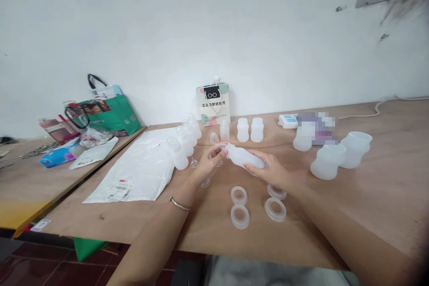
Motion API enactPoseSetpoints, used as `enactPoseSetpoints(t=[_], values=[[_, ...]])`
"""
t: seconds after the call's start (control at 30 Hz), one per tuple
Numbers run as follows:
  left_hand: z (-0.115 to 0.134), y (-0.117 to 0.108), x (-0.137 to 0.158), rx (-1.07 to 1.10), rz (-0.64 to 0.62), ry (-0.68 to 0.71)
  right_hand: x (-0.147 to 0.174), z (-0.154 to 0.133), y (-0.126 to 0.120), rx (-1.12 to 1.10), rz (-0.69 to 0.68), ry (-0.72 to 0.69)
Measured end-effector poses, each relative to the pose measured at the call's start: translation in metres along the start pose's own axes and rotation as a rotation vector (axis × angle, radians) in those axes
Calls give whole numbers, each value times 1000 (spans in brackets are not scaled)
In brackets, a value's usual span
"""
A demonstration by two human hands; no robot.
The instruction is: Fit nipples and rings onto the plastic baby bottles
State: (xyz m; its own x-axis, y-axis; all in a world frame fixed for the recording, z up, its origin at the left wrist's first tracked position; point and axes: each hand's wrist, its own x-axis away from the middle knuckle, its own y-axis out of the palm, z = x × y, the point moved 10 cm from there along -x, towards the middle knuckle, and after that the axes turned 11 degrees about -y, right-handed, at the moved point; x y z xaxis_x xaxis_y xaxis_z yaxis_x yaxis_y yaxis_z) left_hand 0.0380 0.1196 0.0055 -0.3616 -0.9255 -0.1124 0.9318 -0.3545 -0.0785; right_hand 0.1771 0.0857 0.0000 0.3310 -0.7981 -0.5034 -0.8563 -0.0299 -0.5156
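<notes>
A frosted white baby bottle [244, 156] is held tilted on its side above the table. My right hand [271, 167] is wrapped round its body near the base. At its mouth end, the fingers of my left hand [210, 160] are pinched on a transparent nipple [224, 146], partly hidden by the fingers. Below my hands lie several translucent collar rings, among them a near ring [240, 227] and a right-hand ring [284, 211]. Beside my left hand stand loose transparent nipples, one nipple [194, 162] near the assembled bottles.
Several bottles with domed caps [181, 161] stand in a row on the left by a white plastic mailer [134, 165]. Two bottles [257, 130] stand at the back, and more open bottles [326, 163] at the right. A paper bag [204, 114] leans against the wall.
</notes>
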Motion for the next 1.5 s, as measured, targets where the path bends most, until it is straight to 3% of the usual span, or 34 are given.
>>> enactPoseSetpoints(t=[0.3,0.47,0.63,0.77,0.9,1.0,1.2,1.3,1.5], values=[[2,-2,-1,-210,89,-62,7,-38,-3,524,94,-378],[-6,-4,-2,-122,130,-130,11,-43,7,658,80,-454],[-14,-7,-1,-96,181,-169,13,-45,12,658,77,-484],[-18,-6,0,-85,158,-166,9,-36,6,498,87,-403],[-7,0,-1,-22,62,-89,2,-11,1,119,79,-147],[1,5,-2,50,-45,-20,1,4,9,-198,19,44],[0,11,-3,191,-212,1,6,13,34,-724,-68,220],[1,12,-2,223,-252,-12,8,15,38,-798,-76,258],[10,14,2,218,-276,-5,7,17,32,-723,-40,255]])
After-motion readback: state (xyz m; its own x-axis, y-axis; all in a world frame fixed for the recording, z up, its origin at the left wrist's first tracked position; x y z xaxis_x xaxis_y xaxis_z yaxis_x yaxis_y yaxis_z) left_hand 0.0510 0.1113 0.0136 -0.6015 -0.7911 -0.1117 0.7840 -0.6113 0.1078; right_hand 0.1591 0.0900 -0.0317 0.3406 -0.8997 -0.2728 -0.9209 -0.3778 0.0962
